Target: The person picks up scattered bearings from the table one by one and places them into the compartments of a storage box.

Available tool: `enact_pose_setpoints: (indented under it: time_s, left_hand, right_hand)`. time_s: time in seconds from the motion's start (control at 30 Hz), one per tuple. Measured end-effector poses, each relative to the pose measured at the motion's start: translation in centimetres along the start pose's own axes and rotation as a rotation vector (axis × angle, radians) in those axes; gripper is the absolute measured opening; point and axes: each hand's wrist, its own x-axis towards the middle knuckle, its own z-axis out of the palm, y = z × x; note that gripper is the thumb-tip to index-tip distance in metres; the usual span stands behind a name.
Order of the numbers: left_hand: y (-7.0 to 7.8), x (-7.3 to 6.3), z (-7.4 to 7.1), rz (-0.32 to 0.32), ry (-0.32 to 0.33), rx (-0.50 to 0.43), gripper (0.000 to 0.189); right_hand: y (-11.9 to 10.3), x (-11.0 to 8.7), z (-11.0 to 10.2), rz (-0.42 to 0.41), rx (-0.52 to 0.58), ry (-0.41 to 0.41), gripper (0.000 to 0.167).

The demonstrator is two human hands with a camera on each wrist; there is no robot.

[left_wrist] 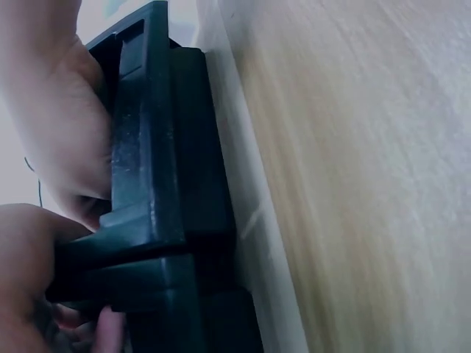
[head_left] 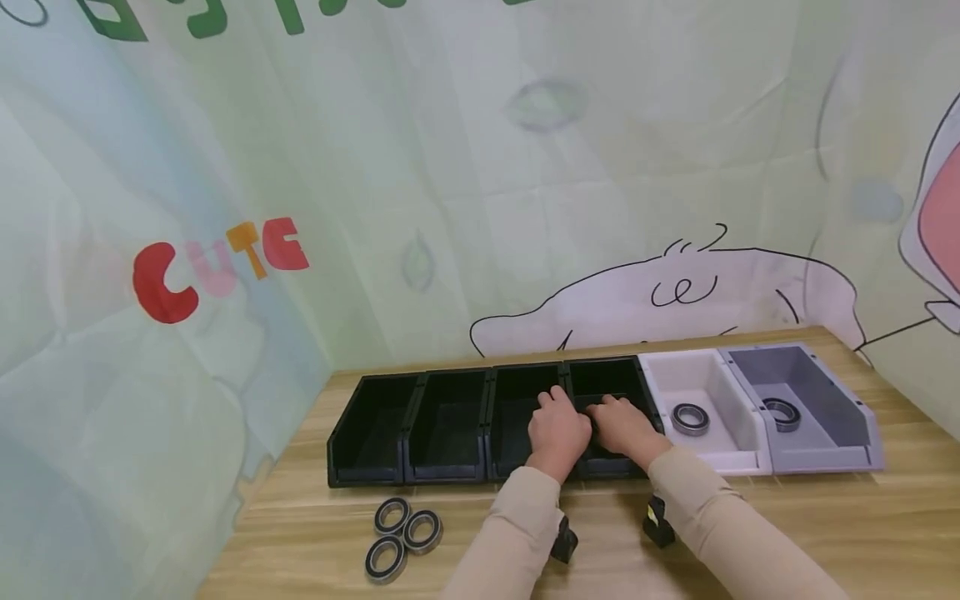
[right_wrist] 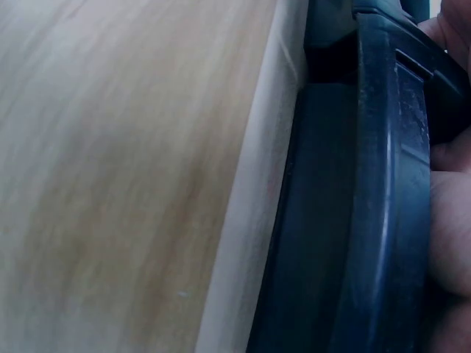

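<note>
Four black bins stand side by side. My left hand (head_left: 558,429) is over the divider between the third black bin (head_left: 517,408) and the fourth black bin (head_left: 611,375). In the left wrist view, parts of this hand (left_wrist: 22,272) show on both sides of the divider (left_wrist: 121,246). My right hand (head_left: 624,429) reaches into the fourth bin, its fingers pointing towards the left hand. The right wrist view shows only part of the right hand (right_wrist: 450,228) behind the bin's front wall (right_wrist: 390,184). Whatever either hand may hold is hidden.
Three ball bearings (head_left: 422,532) lie touching on the wooden table (head_left: 300,533), left of my arms. A bearing (head_left: 690,419) sits in the white bin (head_left: 731,400), another bearing (head_left: 782,414) in the grey bin (head_left: 825,408). A printed curtain (head_left: 450,208) hangs behind.
</note>
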Motion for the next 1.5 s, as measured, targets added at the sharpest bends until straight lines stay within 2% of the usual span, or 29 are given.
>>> enact_pose_setpoints:
  time_s: [0.27, 0.47, 0.63, 0.77, 0.97, 1.07, 1.23, 1.37, 1.5]
  left_hand:
    - [0.3, 0.0, -0.2, 0.007, -0.007, 0.006, 0.048]
    - [-0.3, -0.2, -0.3, 0.018, -0.009, 0.031, 0.049]
    - [-0.9, -0.5, -1.2, 0.052, -0.05, 0.044, 0.057]
    - [-1.2, -1.1, -1.9, 0.082, -0.086, 0.02, 0.06]
    - [-2.0, -2.8, -2.9, 0.162, -0.091, -0.084, 0.061]
    - [-2.6, -4.0, -3.9, 0.217, -0.09, -0.103, 0.059]
    - [-4.1, -6.5, -5.4, 0.286, -0.106, -0.092, 0.055]
    - [-5.6, -8.2, -6.2, 0.335, -0.11, -0.086, 0.051]
    - [-7.1, -9.7, -7.0, 0.373, -0.131, -0.072, 0.049]
  right_hand:
    - [0.2, 0.0, -0.2, 0.056, 0.029, -0.041, 0.031]
    - [-0.1, -0.1, -0.2, 0.083, 0.064, -0.063, 0.035]
    - [-0.5, -0.2, -0.3, 0.095, 0.074, -0.065, 0.034]
    - [-0.6, -0.2, -0.3, 0.096, 0.071, -0.052, 0.034]
    - [-0.8, -0.6, -0.7, 0.082, 0.111, -0.062, 0.039]
    - [-0.7, -0.8, -1.3, 0.091, 0.147, -0.02, 0.037]
    - [-1.0, -0.9, -2.6, 0.1, 0.263, 0.058, 0.028]
    - [-1.7, -0.6, -3.3, 0.106, 0.363, 0.056, 0.029]
    - [-2.3, -0.6, -3.5, 0.129, 0.395, 0.037, 0.039]
